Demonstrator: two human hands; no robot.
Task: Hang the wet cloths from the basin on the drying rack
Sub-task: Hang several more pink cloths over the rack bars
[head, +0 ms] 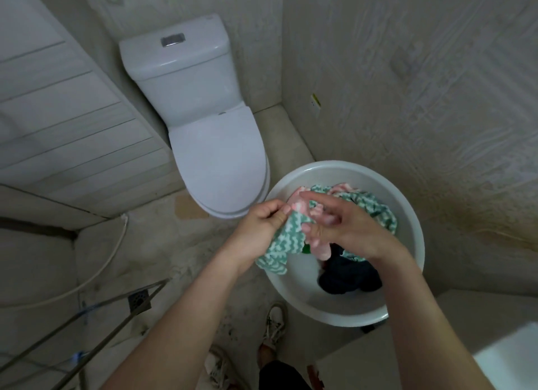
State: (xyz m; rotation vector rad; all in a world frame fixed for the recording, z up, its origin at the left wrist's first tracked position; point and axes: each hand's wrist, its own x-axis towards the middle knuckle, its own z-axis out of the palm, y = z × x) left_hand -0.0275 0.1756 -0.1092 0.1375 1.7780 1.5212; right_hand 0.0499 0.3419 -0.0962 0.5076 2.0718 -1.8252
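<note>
Cloth (pixel 279 248) hangs lengthwise down over basin (pixel 414 215), pinched by left hand (pixel 266 223) and right hand (pixel 350 228)

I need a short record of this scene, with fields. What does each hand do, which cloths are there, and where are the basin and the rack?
left hand: pinches the green-and-white zigzag cloth, which hangs over the basin's rim
right hand: at the pink-and-white fluffy cloth; fingers blurred, grip unclear
container: round white plastic basin
also inside: dark navy cloth
thin metal drying rack: lower left, no cloth on the visible bars
nearby: white ceramic toilet, lid closed
</note>
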